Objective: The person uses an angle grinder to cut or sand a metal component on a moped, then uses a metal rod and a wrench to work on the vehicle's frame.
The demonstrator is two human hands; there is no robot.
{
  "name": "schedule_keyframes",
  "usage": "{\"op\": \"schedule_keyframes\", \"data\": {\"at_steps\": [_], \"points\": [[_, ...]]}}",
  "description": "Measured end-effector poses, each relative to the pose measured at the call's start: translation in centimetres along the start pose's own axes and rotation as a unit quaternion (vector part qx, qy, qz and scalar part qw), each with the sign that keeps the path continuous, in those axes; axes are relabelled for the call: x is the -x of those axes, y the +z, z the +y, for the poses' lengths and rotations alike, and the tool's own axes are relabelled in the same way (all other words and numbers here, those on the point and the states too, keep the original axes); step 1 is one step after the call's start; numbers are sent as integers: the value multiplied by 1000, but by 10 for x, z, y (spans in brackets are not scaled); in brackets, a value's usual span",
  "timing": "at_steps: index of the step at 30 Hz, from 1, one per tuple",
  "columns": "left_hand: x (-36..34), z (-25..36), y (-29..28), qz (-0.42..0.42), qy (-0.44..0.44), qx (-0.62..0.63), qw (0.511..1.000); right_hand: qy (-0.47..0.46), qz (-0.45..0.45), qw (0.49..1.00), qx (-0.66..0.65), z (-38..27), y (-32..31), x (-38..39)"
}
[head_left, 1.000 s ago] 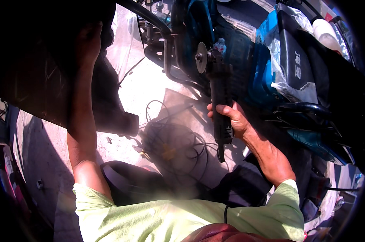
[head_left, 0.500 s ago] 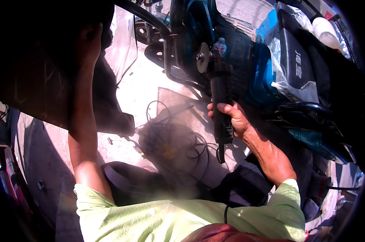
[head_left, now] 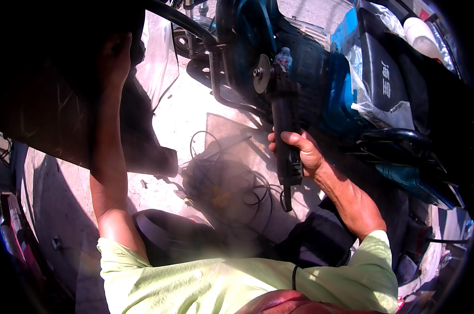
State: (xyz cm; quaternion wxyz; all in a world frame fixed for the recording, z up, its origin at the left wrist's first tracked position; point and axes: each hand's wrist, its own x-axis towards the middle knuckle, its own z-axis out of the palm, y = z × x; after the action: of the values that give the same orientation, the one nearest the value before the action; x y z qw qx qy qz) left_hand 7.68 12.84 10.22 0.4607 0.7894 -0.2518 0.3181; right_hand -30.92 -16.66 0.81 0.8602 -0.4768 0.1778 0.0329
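My right hand [head_left: 306, 152] is closed round the body of a black angle grinder [head_left: 286, 120]. The grinder stands nearly upright in the view, its thin disc [head_left: 261, 74] at the far end and its cord end toward me. My left arm reaches far forward on the left, over a large dark panel [head_left: 137, 146]. Deep shadow covers my left hand [head_left: 116, 60] at the panel's far part, so its fingers cannot be made out. The disc is well apart from the panel.
A blue and black scooter [head_left: 305, 68] stands ahead and to the right, a plastic-wrapped black seat [head_left: 378, 73] on it. A small bottle [head_left: 284, 58] sits behind the disc. Dark cable [head_left: 258, 196] lies coiled on the sunlit ground before me. White sheeting [head_left: 158, 57] hangs beyond the panel.
Very little differs. The panel's near corner appears slightly farther right, and the grinder slightly farther left along with the scooter. My right hand keeps the same hold.
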Motion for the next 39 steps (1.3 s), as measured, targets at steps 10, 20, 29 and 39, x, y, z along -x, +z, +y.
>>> {"op": "schedule_keyframes", "data": {"at_steps": [10, 20, 29, 39], "points": [[3, 5, -5, 4, -4, -39, 999, -13, -10, 999, -35, 1, 2, -3], [0, -6, 3, 11, 23, -27, 999, -14, 6, 999, -47, 7, -1, -5], [1, -6, 7, 9, 32, 13, 999, -5, 24, 999, -35, 9, -1, -7], [-4, -23, 15, -196, 6, 275, 941, 4, 0, 998, -60, 9, -2, -5]]}}
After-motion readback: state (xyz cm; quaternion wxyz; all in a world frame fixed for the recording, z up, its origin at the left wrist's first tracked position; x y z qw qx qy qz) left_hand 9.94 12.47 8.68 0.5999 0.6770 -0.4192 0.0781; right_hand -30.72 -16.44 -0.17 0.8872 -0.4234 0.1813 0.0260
